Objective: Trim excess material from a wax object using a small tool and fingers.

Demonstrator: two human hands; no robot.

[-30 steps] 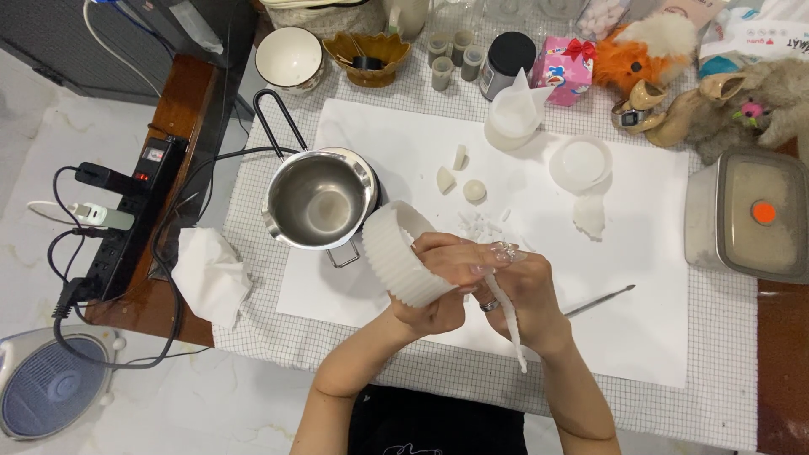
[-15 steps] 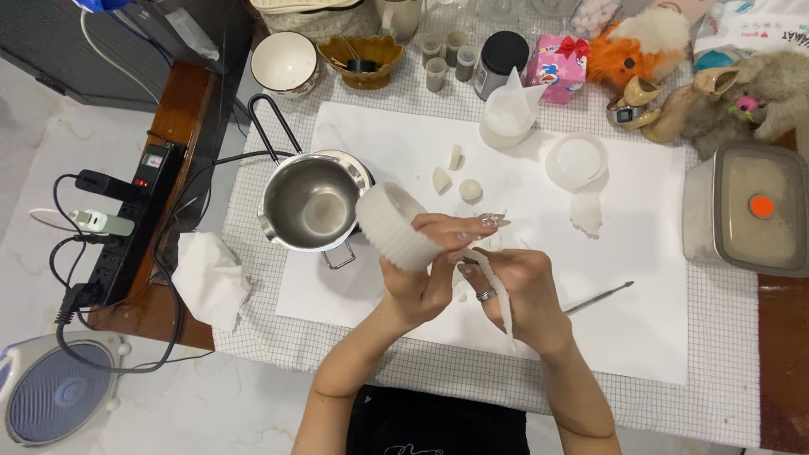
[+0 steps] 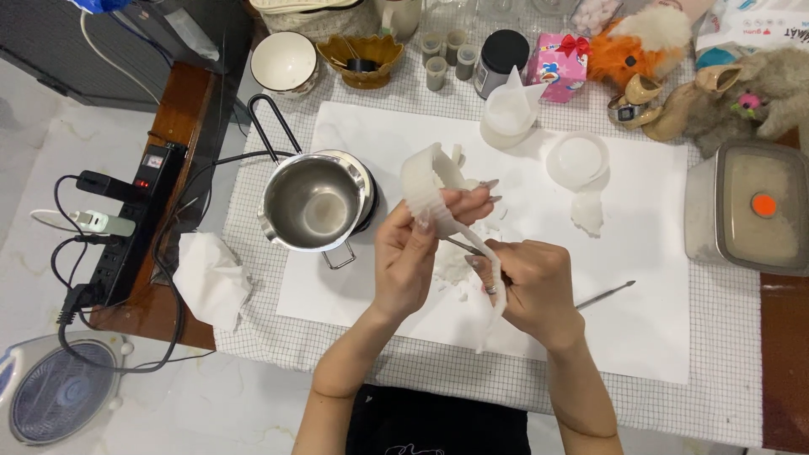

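The white ribbed mould (image 3: pixel 431 190) is held up over the white paper sheet (image 3: pixel 657 278), just right of the steel pot (image 3: pixel 313 202); the left hand (image 3: pixel 413 253) is closed round its lower side, thumb pressed on the ribs, while the right hand (image 3: pixel 527 286) grips a thin tool and a long white strip (image 3: pixel 495 295) that hangs from the mould toward the desk (image 3: pixel 278 337). Judging by the white crumbs (image 3: pixel 451 265) heaped on the paper beneath the hands, the clearing of the mould looks well begun, yet material clings to it, so it seems unfinished (the pot sits empty and bright). A round white disc (image 3: pixel 577 158) and a white lump (image 3: pixel 587 212) lie further right, with a metal pick (image 3: pixel 605 294) near the right wrist. Along the back edge stand a pink box with a red bow (image 3: pixel 558 67), a dark-lidded jar (image 3: pixel 499 61), a clear pouring cup (image 3: pixel 508 111) and an amber dish (image 3: pixel 364 57). At far right is a lidded container with an orange round sticker (image 3: pixel 763 205); at far left, a black power strip (image 3: pixel 126 223).
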